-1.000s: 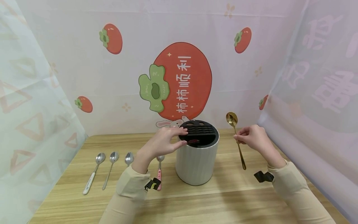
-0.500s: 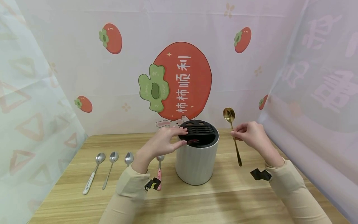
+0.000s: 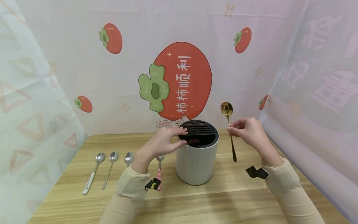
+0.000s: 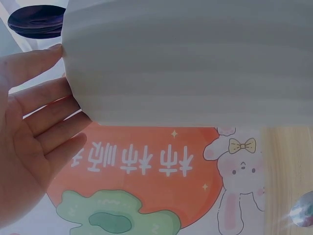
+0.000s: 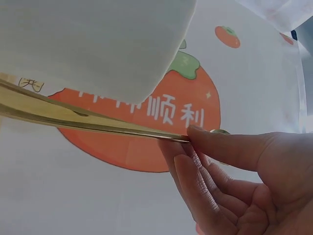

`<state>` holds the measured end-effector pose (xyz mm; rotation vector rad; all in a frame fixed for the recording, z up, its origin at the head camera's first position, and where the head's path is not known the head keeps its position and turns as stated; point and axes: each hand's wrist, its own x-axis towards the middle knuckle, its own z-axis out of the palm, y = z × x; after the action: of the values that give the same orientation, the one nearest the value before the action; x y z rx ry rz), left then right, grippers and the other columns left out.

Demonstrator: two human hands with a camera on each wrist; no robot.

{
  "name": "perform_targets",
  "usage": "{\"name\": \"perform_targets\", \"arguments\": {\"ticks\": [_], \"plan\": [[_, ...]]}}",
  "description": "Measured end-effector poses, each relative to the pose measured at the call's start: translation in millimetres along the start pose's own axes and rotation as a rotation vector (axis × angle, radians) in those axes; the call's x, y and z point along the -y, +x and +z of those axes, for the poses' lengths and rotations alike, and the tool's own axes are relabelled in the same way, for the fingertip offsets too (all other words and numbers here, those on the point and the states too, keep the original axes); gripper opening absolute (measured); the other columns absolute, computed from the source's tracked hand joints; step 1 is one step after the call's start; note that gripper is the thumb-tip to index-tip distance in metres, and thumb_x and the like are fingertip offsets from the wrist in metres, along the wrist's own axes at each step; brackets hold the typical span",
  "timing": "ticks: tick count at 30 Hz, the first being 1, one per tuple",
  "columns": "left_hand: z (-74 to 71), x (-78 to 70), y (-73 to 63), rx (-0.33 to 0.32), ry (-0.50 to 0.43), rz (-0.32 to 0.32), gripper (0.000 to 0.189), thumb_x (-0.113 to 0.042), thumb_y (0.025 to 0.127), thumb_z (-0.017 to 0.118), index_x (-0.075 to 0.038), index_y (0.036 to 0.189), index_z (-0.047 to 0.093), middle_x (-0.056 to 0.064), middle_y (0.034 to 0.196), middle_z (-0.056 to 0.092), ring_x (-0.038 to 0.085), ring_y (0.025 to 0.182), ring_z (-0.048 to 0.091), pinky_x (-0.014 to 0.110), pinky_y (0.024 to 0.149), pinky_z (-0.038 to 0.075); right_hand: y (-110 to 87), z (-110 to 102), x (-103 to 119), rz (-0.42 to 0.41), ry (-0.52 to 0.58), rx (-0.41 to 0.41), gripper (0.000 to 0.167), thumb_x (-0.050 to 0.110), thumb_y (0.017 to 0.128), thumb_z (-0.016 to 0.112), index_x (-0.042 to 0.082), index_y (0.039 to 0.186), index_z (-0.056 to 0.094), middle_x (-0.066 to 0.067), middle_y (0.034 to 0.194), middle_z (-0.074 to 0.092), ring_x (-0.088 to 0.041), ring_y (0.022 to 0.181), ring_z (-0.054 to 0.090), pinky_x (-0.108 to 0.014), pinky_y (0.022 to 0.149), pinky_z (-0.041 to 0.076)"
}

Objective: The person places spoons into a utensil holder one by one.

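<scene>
My right hand (image 3: 247, 132) pinches a gold spoon (image 3: 233, 146) by its handle, bowl up and tilted slightly left, to the right of the utensil holder (image 3: 195, 165). The right wrist view shows the handle (image 5: 98, 120) between thumb and fingers. The holder is a white ribbed cylinder with a black lid (image 3: 198, 129) that has slots, round holes and a larger opening. My left hand (image 3: 160, 144) rests its fingers against the holder's upper left edge, thumb and fingers extended. A dark reddish, shiny thing (image 3: 194, 141) shows at the opening; its kind is unclear.
Left of the holder, several silver spoons lie on the wooden table (image 3: 195, 205): a white-handled spoon (image 3: 93, 172), a plain spoon (image 3: 110, 169), another spoon (image 3: 129, 158) partly behind my left arm, and a pink-handled spoon (image 3: 159, 174). A printed cloth (image 3: 131, 62) stands behind.
My right hand has moved left and slightly up with the gold spoon, closer to the holder. My left hand and the holder have stayed in place.
</scene>
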<state>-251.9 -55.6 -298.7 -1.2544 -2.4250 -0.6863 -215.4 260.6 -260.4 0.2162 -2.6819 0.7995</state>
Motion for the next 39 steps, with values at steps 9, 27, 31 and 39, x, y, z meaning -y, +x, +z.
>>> {"name": "perform_targets", "arguments": {"ticks": [9,27,31,39], "plan": [[0.0,0.4,-0.1,-0.003,0.003,0.006,0.034,-0.030,0.089,0.066,-0.010,0.117,0.068,0.003,0.125,0.064,0.019,0.120,0.057,0.036,0.100,0.046,-0.5,-3.5,11.0,-0.026,0.019,-0.027,0.027,0.032,0.084,0.071,0.006,0.091,0.073,-0.004,0.075,0.074,-0.007,0.065,0.066,-0.023,0.055,0.047],[0.2,1.3,0.4,0.005,0.005,0.000,0.036,-0.031,0.089,0.065,-0.010,0.117,0.067,0.003,0.126,0.063,0.019,0.122,0.056,0.036,0.103,0.044,4.9,-10.1,30.8,-0.069,0.040,-0.081,0.025,0.034,0.083,0.072,0.010,0.088,0.073,-0.004,0.075,0.074,-0.004,0.065,0.067,-0.021,0.055,0.045],[0.3,1.3,0.2,0.002,0.005,-0.002,0.036,-0.032,0.089,0.066,-0.010,0.117,0.068,0.002,0.126,0.064,0.019,0.122,0.056,0.036,0.102,0.044,7.8,-9.7,31.3,-0.079,0.051,-0.095,0.022,0.032,0.084,0.072,0.010,0.087,0.073,-0.004,0.074,0.074,-0.001,0.063,0.066,-0.020,0.053,0.046],[0.0,1.3,0.1,0.009,0.009,-0.011,0.036,-0.033,0.089,0.065,-0.011,0.117,0.067,0.002,0.126,0.064,0.019,0.122,0.056,0.035,0.102,0.044,11.2,-14.2,35.2,-0.100,0.074,-0.119,0.022,0.031,0.083,0.072,0.009,0.087,0.073,-0.005,0.074,0.073,0.001,0.061,0.065,-0.018,0.054,0.047]]}}
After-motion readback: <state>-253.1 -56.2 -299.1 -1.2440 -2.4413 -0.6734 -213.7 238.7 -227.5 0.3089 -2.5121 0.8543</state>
